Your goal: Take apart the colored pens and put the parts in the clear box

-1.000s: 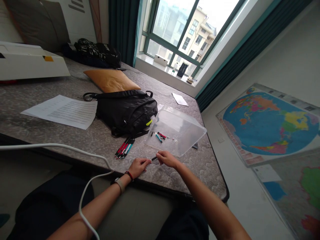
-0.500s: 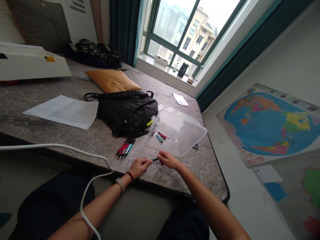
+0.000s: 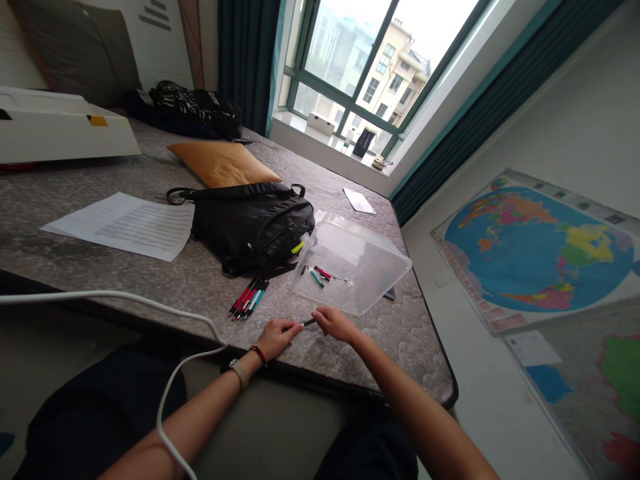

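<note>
A black pen (image 3: 309,322) is stretched between my two hands just above the mattress near its front edge. My left hand (image 3: 275,339) is closed on one end, thumb and fingers pinched together. The other end is in the closed fingers of my right hand (image 3: 334,323). Both fists cover much of the pen, so its tips are hidden. To the left of them lies a bundle of pens (image 3: 249,299) in black, red, white and teal. Beyond my right hand sits a clear plastic bin (image 3: 385,272) with several pen pieces (image 3: 319,277) inside, red, black and teal among them.
A black backpack (image 3: 253,223) lies behind the pens, with a tan envelope (image 3: 225,163) beyond it. Printed paper (image 3: 127,225) is at left. A white cable (image 3: 170,310) crosses in front and over my left forearm. The mattress edge (image 3: 440,347) runs along the right.
The camera view has shifted very slightly. Both hands keep hold of the pen in nearly the same place, and the things around them have not moved.
</note>
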Demonstrator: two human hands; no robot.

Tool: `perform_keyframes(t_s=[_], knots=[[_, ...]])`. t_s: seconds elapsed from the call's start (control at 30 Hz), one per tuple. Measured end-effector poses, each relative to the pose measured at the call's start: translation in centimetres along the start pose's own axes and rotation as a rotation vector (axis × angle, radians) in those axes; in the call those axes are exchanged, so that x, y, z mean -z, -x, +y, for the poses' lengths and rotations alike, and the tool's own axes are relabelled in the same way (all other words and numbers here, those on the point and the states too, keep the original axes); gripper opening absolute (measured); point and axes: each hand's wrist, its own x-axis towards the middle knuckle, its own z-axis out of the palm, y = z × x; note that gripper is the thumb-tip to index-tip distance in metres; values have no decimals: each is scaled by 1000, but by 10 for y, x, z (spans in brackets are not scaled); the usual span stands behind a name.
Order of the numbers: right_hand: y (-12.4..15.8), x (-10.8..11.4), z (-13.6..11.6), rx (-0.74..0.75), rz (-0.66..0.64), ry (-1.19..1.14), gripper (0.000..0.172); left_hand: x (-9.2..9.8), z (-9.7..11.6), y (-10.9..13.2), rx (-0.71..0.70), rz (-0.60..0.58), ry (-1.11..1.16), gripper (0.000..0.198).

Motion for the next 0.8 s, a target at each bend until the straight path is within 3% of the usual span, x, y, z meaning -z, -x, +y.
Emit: perform_keyframes(t_s=[0.23, 0.53, 0.8], knots=[[10, 5, -3, 62, -9, -75, 35, -1, -5, -1, 11, 14, -11, 49], [3, -6, 10, -182, -140, -407, 42, -1, -2, -1, -35, -20, -128, 49], [10, -15, 17, -138, -62, -431, 49, -1, 3, 1, -36, 7, -131, 50]])
